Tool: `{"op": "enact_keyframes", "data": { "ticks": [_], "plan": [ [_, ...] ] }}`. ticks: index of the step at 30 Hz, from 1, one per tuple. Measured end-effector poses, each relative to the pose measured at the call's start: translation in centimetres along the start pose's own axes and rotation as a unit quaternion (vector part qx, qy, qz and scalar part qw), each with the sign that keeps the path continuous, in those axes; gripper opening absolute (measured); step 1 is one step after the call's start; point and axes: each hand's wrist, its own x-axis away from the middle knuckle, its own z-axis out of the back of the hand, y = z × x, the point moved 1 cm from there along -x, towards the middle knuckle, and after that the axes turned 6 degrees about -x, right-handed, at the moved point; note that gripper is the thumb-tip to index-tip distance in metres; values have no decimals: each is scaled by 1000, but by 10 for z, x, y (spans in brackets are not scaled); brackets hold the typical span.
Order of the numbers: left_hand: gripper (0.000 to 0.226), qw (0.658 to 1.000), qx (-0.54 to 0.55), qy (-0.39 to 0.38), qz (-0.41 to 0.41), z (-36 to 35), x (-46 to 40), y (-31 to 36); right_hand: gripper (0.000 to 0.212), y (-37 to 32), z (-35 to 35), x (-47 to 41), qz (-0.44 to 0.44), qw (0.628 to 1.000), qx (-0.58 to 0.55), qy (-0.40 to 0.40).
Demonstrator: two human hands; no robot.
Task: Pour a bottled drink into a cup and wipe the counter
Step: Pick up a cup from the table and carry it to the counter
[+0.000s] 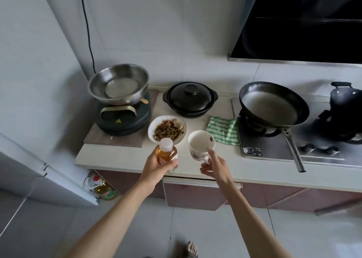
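My left hand (pixel 156 166) grips a small clear bottle (pixel 167 150) of amber drink with a white cap on, upright over the front of the white counter (pixel 121 155). Just to its right stands a white cup (pixel 200 145) with a printed pattern, its inside showing white. My right hand (pixel 214 165) holds the cup by its handle, with the forefinger stretched up to the rim. A green and white striped cloth (pixel 222 130) lies flat on the counter behind the cup, beside the stove.
A plate of dark food (pixel 166 130) sits right behind the bottle. Further back are a black lidded pot (pixel 190 99) and a steel bowl (pixel 118 84) on a black cooker. A frying pan (pixel 274 105) rests on the gas stove (pixel 290 150) at right, its handle jutting over the front edge.
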Motion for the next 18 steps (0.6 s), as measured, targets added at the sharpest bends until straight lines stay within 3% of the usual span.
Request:
{"op": "enact_keyframes", "data": {
  "ticks": [8, 18],
  "plan": [
    [49, 995, -61, 1, 76, -32, -52, -47, 31, 48, 15, -60, -117, 992, -22, 47],
    [59, 995, -40, -33, 89, -52, -124, -95, 28, 60, 10, -109, -134, 987, -25, 87]
  ]
}}
